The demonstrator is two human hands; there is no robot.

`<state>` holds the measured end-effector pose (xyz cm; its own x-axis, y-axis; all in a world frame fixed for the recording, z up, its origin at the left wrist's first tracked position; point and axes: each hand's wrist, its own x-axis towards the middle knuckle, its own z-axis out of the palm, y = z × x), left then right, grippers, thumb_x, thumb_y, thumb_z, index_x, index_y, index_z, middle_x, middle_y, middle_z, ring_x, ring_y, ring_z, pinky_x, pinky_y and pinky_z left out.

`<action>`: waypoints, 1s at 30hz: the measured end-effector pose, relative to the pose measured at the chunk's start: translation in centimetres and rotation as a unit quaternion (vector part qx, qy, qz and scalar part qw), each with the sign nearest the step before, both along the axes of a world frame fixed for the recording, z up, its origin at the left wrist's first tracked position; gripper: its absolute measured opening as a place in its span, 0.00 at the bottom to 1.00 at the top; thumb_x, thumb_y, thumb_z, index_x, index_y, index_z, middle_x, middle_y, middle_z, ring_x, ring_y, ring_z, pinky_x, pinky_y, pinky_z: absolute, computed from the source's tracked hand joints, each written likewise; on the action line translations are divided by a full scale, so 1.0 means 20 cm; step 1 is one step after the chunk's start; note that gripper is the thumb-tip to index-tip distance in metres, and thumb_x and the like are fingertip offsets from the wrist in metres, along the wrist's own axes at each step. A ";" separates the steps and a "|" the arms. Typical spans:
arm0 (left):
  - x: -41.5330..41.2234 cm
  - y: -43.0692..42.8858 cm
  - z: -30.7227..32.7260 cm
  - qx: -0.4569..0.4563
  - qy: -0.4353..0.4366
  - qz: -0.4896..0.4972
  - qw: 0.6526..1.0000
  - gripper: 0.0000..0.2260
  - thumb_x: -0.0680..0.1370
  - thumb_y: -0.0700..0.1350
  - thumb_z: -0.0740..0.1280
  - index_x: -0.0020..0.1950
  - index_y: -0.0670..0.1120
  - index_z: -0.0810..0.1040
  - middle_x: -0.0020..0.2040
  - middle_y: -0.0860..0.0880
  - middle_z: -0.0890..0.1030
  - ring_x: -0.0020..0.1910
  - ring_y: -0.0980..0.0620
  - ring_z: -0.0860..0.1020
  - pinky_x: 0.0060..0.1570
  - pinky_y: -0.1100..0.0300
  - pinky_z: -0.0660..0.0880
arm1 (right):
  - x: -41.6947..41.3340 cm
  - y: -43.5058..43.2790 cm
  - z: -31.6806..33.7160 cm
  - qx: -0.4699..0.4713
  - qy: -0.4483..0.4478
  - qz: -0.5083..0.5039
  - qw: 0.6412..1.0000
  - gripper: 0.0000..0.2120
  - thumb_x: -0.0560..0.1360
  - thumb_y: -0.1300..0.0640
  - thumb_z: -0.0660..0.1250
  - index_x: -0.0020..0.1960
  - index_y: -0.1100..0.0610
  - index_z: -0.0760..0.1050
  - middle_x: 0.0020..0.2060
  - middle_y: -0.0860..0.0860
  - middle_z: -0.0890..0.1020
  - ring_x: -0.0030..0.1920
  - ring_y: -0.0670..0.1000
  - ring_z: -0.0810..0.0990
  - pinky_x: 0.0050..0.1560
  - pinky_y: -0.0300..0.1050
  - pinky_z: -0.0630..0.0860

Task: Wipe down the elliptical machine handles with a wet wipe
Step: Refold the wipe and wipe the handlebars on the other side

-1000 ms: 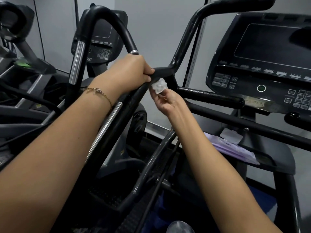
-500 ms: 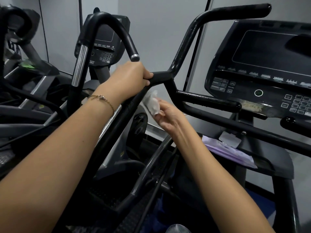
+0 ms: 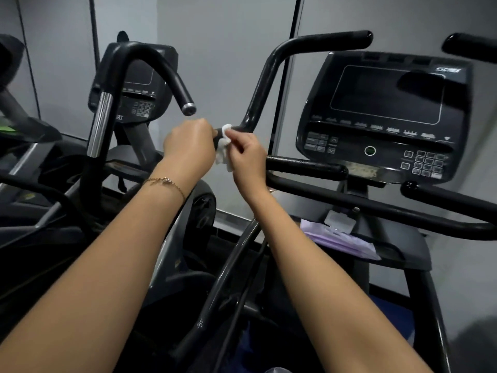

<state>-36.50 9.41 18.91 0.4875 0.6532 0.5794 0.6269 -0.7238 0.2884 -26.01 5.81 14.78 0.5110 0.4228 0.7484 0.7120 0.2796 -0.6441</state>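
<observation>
At frame centre my right hand (image 3: 246, 154) pinches the wipe (image 3: 222, 152) against the handle (image 3: 258, 101), just beside my left hand (image 3: 189, 142), which is curled round it. The wipe looks limp, light and wet; I'd keep it bunched so it doesn't slip.

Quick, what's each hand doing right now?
Left hand: closed around the elliptical handle.
Right hand: pinching the wet wipe against that handle.
</observation>
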 end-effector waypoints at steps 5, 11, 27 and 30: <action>0.02 -0.03 -0.03 0.019 -0.021 0.033 0.999 0.15 0.79 0.37 0.60 0.63 0.46 0.76 0.52 0.40 0.78 0.52 0.38 0.76 0.42 0.54 0.67 | 0.19 0.09 0.06 -0.063 -0.079 -0.019 0.995 0.12 0.77 0.66 0.61 0.58 0.63 0.79 0.50 0.58 0.78 0.48 0.48 0.74 0.52 0.35 0.71; 0.26 -0.04 -0.02 0.050 -0.049 0.105 0.992 0.09 0.80 0.41 0.60 0.57 0.42 0.75 0.55 0.42 0.76 0.58 0.42 0.73 0.46 0.54 0.67 | 0.49 0.22 0.12 -0.093 -0.217 -0.062 0.970 0.11 0.77 0.63 0.62 0.54 0.64 0.80 0.44 0.59 0.76 0.42 0.53 0.75 0.43 0.29 0.67; 0.57 0.03 0.00 0.133 0.074 0.142 0.978 0.11 0.77 0.36 0.58 0.56 0.44 0.74 0.52 0.47 0.79 0.55 0.46 0.76 0.55 0.57 0.67 | 0.91 0.32 0.31 -0.174 -0.508 -0.112 0.836 0.06 0.71 0.69 0.69 0.48 0.64 0.79 0.42 0.60 0.76 0.43 0.60 0.74 0.35 0.51 0.74; 0.56 0.04 0.00 0.138 0.072 0.138 0.978 0.12 0.77 0.35 0.58 0.57 0.43 0.74 0.54 0.46 0.79 0.56 0.46 0.76 0.56 0.57 0.67 | 0.92 0.34 0.40 -0.181 -0.482 -0.155 0.843 0.09 0.76 0.66 0.63 0.54 0.63 0.79 0.48 0.60 0.76 0.50 0.59 0.73 0.44 0.46 0.69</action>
<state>-25.20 10.14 18.82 0.4039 0.6002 0.6904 0.8290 -0.5593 0.0013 -7.52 12.52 22.87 -0.1328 0.6709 0.7295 0.9565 -0.1061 0.2717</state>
